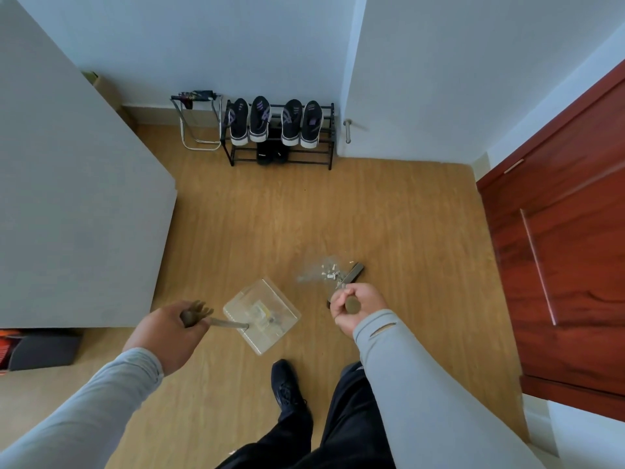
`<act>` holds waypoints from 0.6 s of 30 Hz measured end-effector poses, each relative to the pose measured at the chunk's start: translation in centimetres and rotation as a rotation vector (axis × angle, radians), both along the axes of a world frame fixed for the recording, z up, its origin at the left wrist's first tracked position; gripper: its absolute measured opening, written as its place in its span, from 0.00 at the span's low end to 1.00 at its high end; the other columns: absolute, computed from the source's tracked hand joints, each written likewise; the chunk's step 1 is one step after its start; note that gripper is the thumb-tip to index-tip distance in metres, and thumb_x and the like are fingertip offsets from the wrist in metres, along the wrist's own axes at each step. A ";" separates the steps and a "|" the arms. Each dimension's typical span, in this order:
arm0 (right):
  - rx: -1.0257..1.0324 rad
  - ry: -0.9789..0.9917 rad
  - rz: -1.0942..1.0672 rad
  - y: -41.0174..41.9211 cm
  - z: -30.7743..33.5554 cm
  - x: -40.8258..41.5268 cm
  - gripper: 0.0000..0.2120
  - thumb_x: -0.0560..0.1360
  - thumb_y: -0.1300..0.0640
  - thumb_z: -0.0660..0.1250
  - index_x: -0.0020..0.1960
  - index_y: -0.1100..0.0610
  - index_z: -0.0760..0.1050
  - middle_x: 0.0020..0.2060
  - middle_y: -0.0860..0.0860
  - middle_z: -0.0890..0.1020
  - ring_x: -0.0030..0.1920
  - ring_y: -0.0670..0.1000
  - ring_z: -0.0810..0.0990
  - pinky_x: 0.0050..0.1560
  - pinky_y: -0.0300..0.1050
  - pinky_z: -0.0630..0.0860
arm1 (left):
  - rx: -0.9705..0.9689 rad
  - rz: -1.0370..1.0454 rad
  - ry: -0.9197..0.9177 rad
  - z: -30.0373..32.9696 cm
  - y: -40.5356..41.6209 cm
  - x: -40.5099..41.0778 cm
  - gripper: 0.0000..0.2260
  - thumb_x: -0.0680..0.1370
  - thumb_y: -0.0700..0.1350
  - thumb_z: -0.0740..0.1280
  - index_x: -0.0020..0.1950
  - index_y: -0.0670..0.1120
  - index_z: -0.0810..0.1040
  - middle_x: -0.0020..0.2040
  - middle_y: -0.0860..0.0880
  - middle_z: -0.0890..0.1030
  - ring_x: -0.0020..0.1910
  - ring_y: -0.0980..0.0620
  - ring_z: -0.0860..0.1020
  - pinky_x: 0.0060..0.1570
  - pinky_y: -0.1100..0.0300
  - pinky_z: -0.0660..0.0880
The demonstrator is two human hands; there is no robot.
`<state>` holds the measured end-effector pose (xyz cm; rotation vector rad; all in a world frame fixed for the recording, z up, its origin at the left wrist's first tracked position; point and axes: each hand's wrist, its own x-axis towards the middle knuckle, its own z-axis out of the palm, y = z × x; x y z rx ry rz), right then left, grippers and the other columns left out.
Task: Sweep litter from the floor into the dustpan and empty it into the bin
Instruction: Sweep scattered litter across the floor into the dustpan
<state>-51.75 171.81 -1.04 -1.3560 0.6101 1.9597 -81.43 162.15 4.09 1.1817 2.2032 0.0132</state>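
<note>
- Head view: right hand (355, 308) grips the broom handle (351, 304); its head (353, 272) sits just right of the litter (329, 272).
- Left hand (172, 328) grips the dustpan handle (216, 321).
- Dustpan (262, 314) lies near-left of the litter, apart, so the sweep likely runs leftward and nearer.
</note>
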 end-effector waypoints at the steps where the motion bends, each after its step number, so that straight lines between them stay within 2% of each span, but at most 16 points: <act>1: 0.009 0.012 -0.018 -0.1 0.1 0.4 0.07 0.82 0.62 0.54 0.46 0.57 0.68 0.22 0.47 0.67 0.19 0.44 0.70 0.17 0.34 0.68 | -0.002 -0.002 0.000 0.0 0.0 0.1 0.10 0.77 0.55 0.70 0.54 0.52 0.81 0.38 0.55 0.81 0.38 0.53 0.80 0.44 0.55 0.81; 5: 0.035 0.079 -0.073 -1.0 0.4 2.4 0.10 0.82 0.61 0.55 0.41 0.56 0.66 0.22 0.47 0.67 0.18 0.44 0.69 0.17 0.34 0.68 | 0.007 -0.014 -0.001 0.0 -0.2 0.3 0.09 0.77 0.55 0.70 0.54 0.53 0.80 0.38 0.55 0.81 0.38 0.53 0.80 0.43 0.56 0.80; 8: 0.037 0.037 0.007 -2.4 1.2 4.9 0.12 0.82 0.61 0.56 0.40 0.56 0.65 0.22 0.48 0.67 0.18 0.44 0.69 0.16 0.34 0.68 | 0.014 -0.013 -0.014 0.1 -0.2 0.4 0.09 0.77 0.55 0.70 0.54 0.54 0.81 0.38 0.55 0.81 0.38 0.53 0.80 0.43 0.56 0.81; 11: 0.013 -0.087 0.238 -3.8 3.1 7.5 0.12 0.83 0.58 0.58 0.41 0.57 0.65 0.23 0.49 0.69 0.17 0.44 0.68 0.15 0.33 0.67 | 0.031 -0.010 -0.031 0.3 0.1 0.4 0.09 0.77 0.55 0.70 0.54 0.53 0.81 0.38 0.56 0.81 0.38 0.54 0.79 0.43 0.56 0.79; 15: 0.027 -0.298 0.596 -3.5 5.4 10.1 0.10 0.83 0.57 0.58 0.43 0.58 0.65 0.23 0.50 0.69 0.18 0.44 0.66 0.14 0.33 0.65 | 0.051 0.027 -0.066 0.2 0.4 0.3 0.15 0.76 0.55 0.70 0.61 0.52 0.81 0.41 0.56 0.80 0.41 0.54 0.79 0.45 0.57 0.78; 18: 0.011 -0.474 0.879 -2.1 4.2 11.3 0.12 0.82 0.56 0.60 0.41 0.58 0.68 0.22 0.49 0.70 0.18 0.44 0.67 0.16 0.33 0.64 | 0.056 0.052 -0.079 -0.2 0.3 0.4 0.17 0.76 0.56 0.71 0.62 0.51 0.81 0.42 0.56 0.80 0.42 0.53 0.79 0.46 0.57 0.78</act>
